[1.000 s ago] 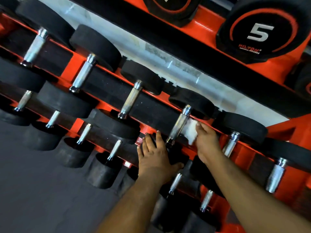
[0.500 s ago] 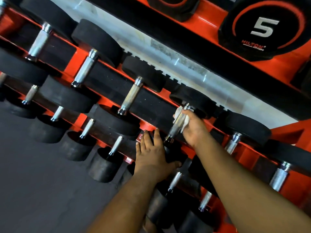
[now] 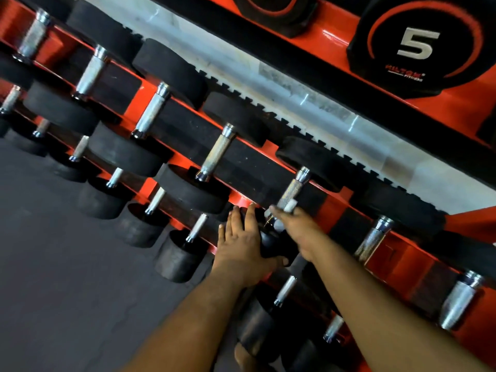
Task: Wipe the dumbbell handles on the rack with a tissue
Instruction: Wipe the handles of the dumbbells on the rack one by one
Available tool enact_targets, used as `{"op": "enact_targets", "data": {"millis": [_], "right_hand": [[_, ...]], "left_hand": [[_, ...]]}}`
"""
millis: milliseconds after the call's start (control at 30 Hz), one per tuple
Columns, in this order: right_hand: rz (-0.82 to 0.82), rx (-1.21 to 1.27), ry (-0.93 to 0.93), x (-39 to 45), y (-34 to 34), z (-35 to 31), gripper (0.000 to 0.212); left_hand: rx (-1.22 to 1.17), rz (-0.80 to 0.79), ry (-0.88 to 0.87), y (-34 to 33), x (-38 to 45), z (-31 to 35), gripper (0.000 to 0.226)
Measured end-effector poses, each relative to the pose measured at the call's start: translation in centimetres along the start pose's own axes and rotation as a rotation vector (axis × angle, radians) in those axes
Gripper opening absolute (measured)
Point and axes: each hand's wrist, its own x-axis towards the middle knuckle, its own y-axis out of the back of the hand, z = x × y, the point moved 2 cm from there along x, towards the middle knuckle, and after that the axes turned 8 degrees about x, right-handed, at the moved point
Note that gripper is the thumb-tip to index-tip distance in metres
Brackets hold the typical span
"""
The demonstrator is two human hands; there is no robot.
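The right hand curls around a white tissue at the lower end of a chrome dumbbell handle.

That handle sits on the middle tier of an orange rack, between two black rubber heads. The left hand lies with fingers mostly straight against the nearer head, steadying it. Risks, as a judgement: the thin tissue could snag or shred on the knurled metal; the right hand is blurred, so a fast stroke might skip the handle's upper end; a hard push could roll the dumbbell in its cradle. More unwiped-looking handles line the tiers either side, above a dark floor.
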Motion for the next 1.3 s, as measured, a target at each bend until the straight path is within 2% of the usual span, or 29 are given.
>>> {"op": "enact_targets", "data": {"millis": [67,133,233,267,333,400,433,500,567,733,800,867,967,1000,1067,1200,1300], "right_hand": [[0.043,-0.276,0.089,-1.1,0.6,0.8,0.030],[0.047,-0.487,0.210,-2.4,1.1,1.2,0.018],[-0.079,-0.548,0.346,-4.7,1.7,-0.1,0.014],[-0.115,-0.544,0.422,-5.1,1.8,-1.2,0.019],[-0.086,-0.660,0.656,-5.3,1.8,-3.6,0.045],[0.048,-0.896,0.907,-4.3,1.4,-5.6,0.058],[0.055,-1.063,0.963,-3.4,1.2,-5.9,0.059],[-0.082,-1.450,0.931,-2.1,0.4,-4.8,0.059],[-0.248,-1.695,0.863,-1.9,0.2,-3.3,0.058],[-0.404,-1.813,0.764,-4.2,2.2,-3.6,0.068],[-0.366,-1.765,0.636,-5.4,3.4,-4.2,0.062],[-0.193,-1.508,0.553,-6.8,3.6,-4.8,0.051],[0.104,-1.116,0.640,-7.2,2.3,-6.0,0.026],[0.150,-0.995,0.658,-6.9,1.5,-6.3,0.027],[0.177,-0.776,0.661,-5.9,-1.0,-7.3,0.029],[0.104,-0.361,0.652,-3.2,-7.0,-9.2,0.029],[0.141,-0.322,0.706,-1.0,-10.7,-10.6,0.014]], "left_hand": [[0.002,0.000,-0.002,-0.1,0.0,0.0,0.141],[-0.006,0.004,-0.005,-0.1,0.0,0.0,0.142],[-0.010,0.011,-0.009,-0.1,0.0,0.1,0.143],[-0.009,0.010,-0.008,-0.1,0.1,0.0,0.142],[-0.010,-0.008,-0.012,-0.2,0.0,-0.1,0.142],[-0.010,-0.006,-0.029,-0.1,-0.1,-0.1,0.141],[-0.008,0.002,-0.032,0.0,-0.1,0.0,0.141],[0.007,0.017,-0.044,-0.1,0.0,-0.2,0.140],[0.004,0.038,-0.059,-0.3,-0.1,-0.3,0.139],[0.064,0.075,-0.103,-0.4,-0.3,-0.9,0.138],[0.092,0.084,-0.130,0.5,-0.6,-1.4,0.134],[0.115,0.124,-0.176,1.8,-0.8,-2.3,0.126],[0.128,0.299,-0.220,4.1,-1.0,-4.6,0.109],[0.141,0.369,-0.216,4.8,-0.8,-5.6,0.105],[0.145,0.438,-0.165,6.4,0.1,-7.9,0.101],[0.140,0.337,-0.049,9.2,3.0,-11.5,0.106],[0.115,0.253,-0.035,10.4,5.1,-13.0,0.120]]}}
